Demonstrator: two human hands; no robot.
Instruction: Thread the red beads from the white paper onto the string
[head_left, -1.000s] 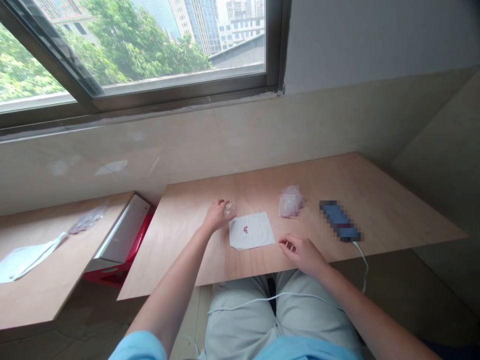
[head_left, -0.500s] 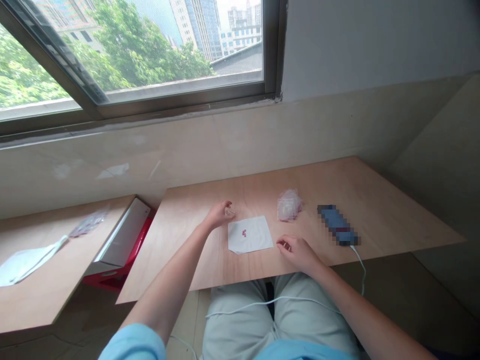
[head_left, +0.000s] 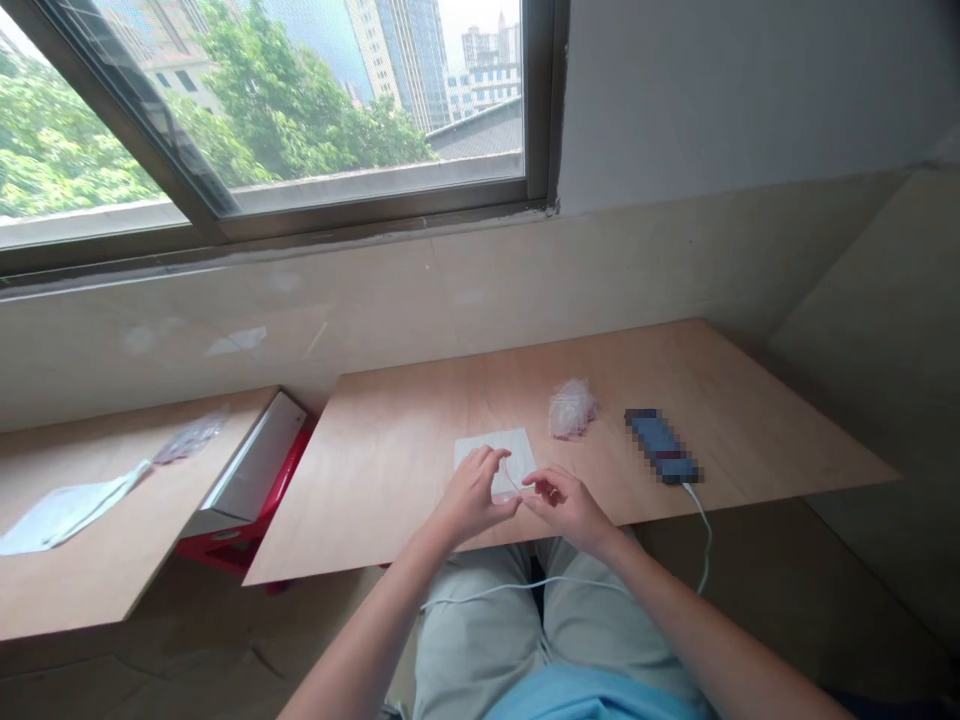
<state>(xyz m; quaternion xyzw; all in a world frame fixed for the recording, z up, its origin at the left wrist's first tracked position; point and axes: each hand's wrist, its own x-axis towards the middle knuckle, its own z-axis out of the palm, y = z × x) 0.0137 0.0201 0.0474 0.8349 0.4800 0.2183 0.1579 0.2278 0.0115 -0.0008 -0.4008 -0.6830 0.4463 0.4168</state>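
Over the white sheet [head_left: 517, 441], my left hand [head_left: 474, 492] curves with thumb and forefinger apart in a C. A thin thread [head_left: 510, 474] runs down from its forefinger tip towards my right hand. Beside it my right hand [head_left: 566, 508] is closed in a pinch, its fingertips close to my left thumb and at the thread's lower end. The thread is very fine, so its exact hold is hard to see. The small red pieces on the sheet are hidden behind my left hand.
A heap of small clear plastic bags [head_left: 571, 408] lies behind the sheet. To the right is a blurred-out phone [head_left: 664, 445] with a white cable [head_left: 706, 540] trailing over the table edge. Another table [head_left: 90, 590] at left bears a pale cloth [head_left: 67, 510] and a plastic bag [head_left: 189, 438].
My left hand has come right and nearer from the sheet's far left corner. My right hand has shifted slightly left, so the two now meet over the sheet, covering the red pieces.
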